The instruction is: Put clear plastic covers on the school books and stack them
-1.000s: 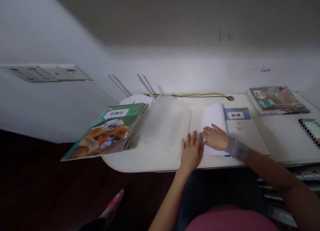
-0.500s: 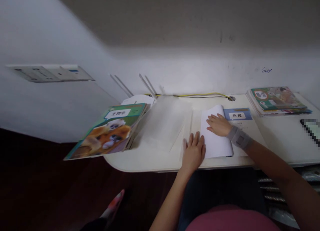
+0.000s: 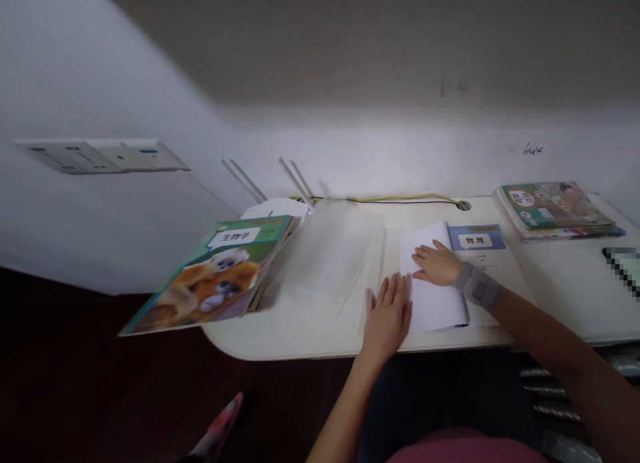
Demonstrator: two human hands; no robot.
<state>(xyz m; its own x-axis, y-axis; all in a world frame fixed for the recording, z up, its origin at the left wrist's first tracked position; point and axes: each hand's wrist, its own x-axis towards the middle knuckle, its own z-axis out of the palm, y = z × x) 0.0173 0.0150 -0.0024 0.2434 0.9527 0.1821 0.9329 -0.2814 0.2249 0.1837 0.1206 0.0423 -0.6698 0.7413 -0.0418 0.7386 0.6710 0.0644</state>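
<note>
1. White wall (image 3: 390,149) fills the upper part of the frame, and a panel of sockets (image 3: 105,156) is on it at the upper left.
2. Below the wall, a white table (image 3: 260,339) goes across the frame, with a rounded corner at the lower left of centre.
3. Right of the centre of the frame lies a physics book (image 3: 487,286), with a blue band at its top; a white sheet (image 3: 435,309) covers its left part.
4. On this sheet rests the right hand (image 3: 437,264), palm down, open, with its fingers spread a little; it does not grip anything. Around its wrist is a grey band (image 3: 480,288).
5. Near the centre, just beside the left edge of the sheet, the left hand (image 3: 386,319) lies flat and open, and grasps nothing. I cannot tell exactly what is under its palm.
6. Left of this hand is a translucent cover (image 3: 325,256), and further left a biology book (image 3: 220,296) lies on a pile, its corner reaching beyond the table edge.
7. At the right of the frame, behind the physics book, there is a stack of books (image 3: 560,206).
</note>
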